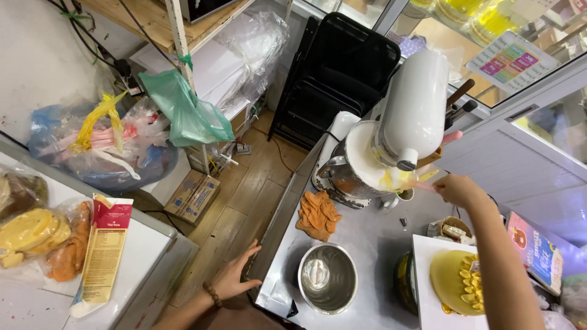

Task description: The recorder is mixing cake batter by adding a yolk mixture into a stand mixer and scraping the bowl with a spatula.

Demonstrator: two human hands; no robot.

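Steel counter [373, 244] – left hand [235, 275] flat, grip wide; right hand [458, 189] grip holding spatula [422, 183].

Surfaces at the mixer bench

Glossy white mixer [416, 107] over polished metal bowl [328, 278]; brushed steel counter [373, 244], dull sheen; crumpled orange cloth [317, 214], matt; worn wood floor [241, 201]; thin green plastic bag [186, 110].

Wooden plank floor [244, 201] centre frame. White wall [36, 55] upper left. Wooden shelf [153, 21] on white post, top. Black folded chairs [336, 73] upper centre. Glass display case [489, 36] upper right. Even, bright light.
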